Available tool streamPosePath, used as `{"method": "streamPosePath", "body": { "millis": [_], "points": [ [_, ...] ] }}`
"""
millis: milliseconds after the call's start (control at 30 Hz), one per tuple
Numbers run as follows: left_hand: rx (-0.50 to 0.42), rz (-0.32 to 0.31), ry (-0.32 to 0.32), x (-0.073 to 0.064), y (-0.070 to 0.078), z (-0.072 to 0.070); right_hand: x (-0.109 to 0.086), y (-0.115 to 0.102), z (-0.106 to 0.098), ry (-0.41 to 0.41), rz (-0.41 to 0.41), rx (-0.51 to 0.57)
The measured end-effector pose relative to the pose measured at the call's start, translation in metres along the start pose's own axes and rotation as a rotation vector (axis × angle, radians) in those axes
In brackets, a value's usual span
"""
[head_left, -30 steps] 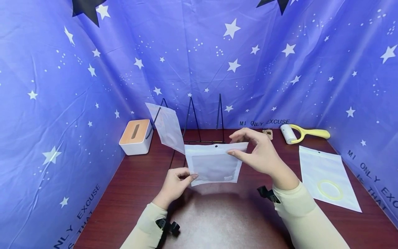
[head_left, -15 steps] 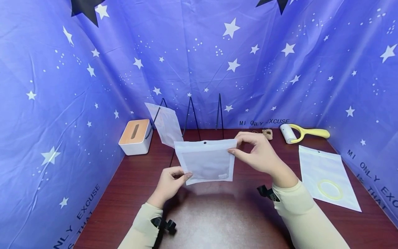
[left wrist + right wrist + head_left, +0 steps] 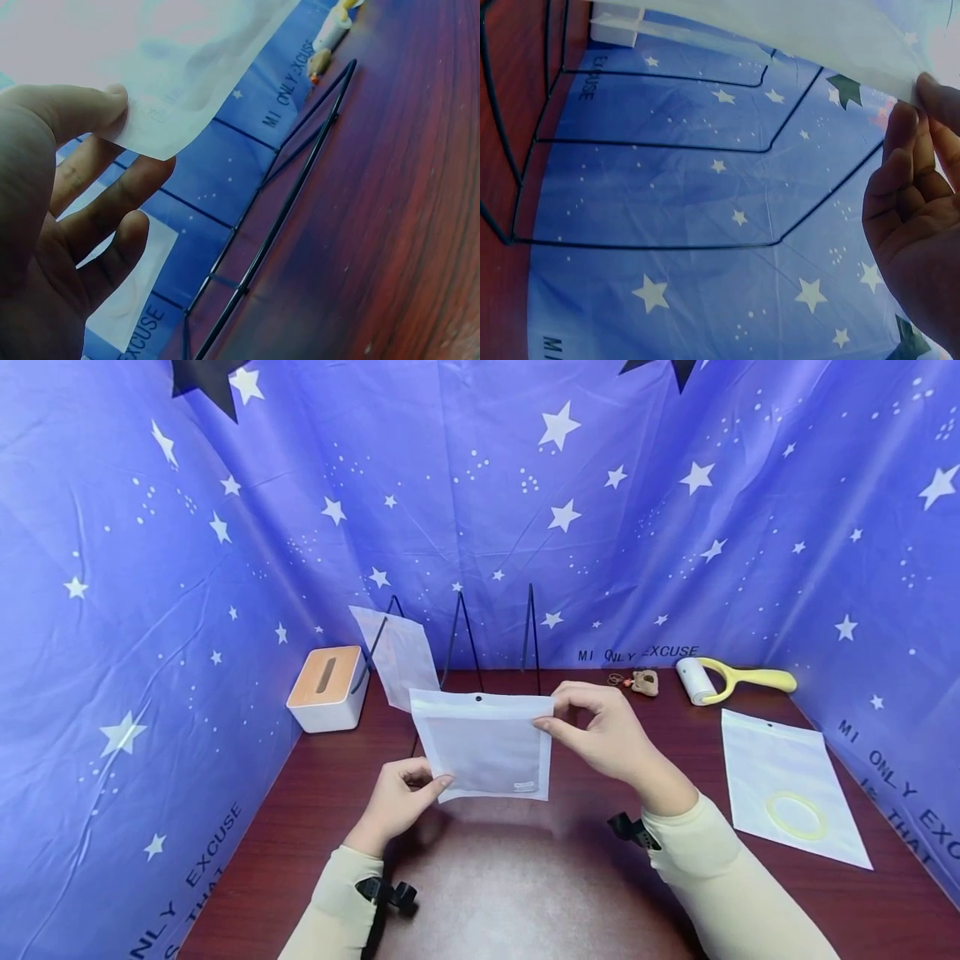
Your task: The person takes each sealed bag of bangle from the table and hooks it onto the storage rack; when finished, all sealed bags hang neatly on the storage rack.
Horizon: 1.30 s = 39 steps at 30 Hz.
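A white plastic pouch (image 3: 483, 745) with a hang hole hangs upright in the air above the dark red table (image 3: 525, 877). My left hand (image 3: 405, 793) pinches its lower left corner. My right hand (image 3: 592, 727) pinches its upper right edge. In the left wrist view the pouch (image 3: 142, 67) sits between thumb and fingers (image 3: 112, 202). In the right wrist view the pouch's edge (image 3: 817, 37) lies under my fingertips (image 3: 907, 127). Just behind the pouch stands a black wire rack (image 3: 491, 647) with another white pouch (image 3: 397, 656) leaning in its left slot.
A white tissue box (image 3: 327, 688) with a wooden lid stands at the back left. A yellow-handled lint roller (image 3: 731, 679) and a small trinket (image 3: 641, 681) lie at the back right. A white pouch (image 3: 787, 785) holding a yellow ring lies flat on the right. Blue star cloth walls surround the table.
Both hands have carried the held pouch to the left and slightly up, nearer the wire rack. Its top edge has levelled. Nothing else has moved.
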<state>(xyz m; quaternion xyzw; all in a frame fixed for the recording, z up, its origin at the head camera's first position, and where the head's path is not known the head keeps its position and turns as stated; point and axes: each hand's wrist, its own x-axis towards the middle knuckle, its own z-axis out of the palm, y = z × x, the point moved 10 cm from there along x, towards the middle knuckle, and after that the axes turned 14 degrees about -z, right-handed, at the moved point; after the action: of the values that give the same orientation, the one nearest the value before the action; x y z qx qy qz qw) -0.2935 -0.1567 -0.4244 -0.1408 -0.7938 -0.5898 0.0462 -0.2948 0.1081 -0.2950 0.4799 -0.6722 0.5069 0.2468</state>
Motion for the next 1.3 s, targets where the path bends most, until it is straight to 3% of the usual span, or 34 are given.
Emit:
{"method": "streamPosePath", "body": {
  "millis": [267, 500, 633, 800, 1033, 1300],
  "points": [
    [0.01, -0.022, 0.036, 0.0, 0.003, -0.014, 0.0, 0.008, 0.007, 0.053, 0.017, -0.01],
    [0.048, -0.044, 0.067, 0.01, -0.039, -0.026, 0.003, 0.014, 0.016, 0.082, 0.04, -0.006],
    [0.066, -0.047, 0.097, 0.013, -0.042, -0.031, 0.007, 0.016, 0.021, 0.089, 0.058, -0.026],
    [0.082, -0.057, 0.114, 0.013, -0.039, -0.035, 0.018, 0.005, 0.028, 0.089, 0.051, -0.042],
    [0.059, -0.058, 0.098, 0.006, -0.013, -0.038, 0.03, -0.011, 0.034, 0.089, 0.072, -0.023],
    [0.047, -0.076, 0.108, 0.005, -0.017, -0.041, 0.03, -0.007, 0.041, 0.089, 0.089, -0.011]
  ]
}}
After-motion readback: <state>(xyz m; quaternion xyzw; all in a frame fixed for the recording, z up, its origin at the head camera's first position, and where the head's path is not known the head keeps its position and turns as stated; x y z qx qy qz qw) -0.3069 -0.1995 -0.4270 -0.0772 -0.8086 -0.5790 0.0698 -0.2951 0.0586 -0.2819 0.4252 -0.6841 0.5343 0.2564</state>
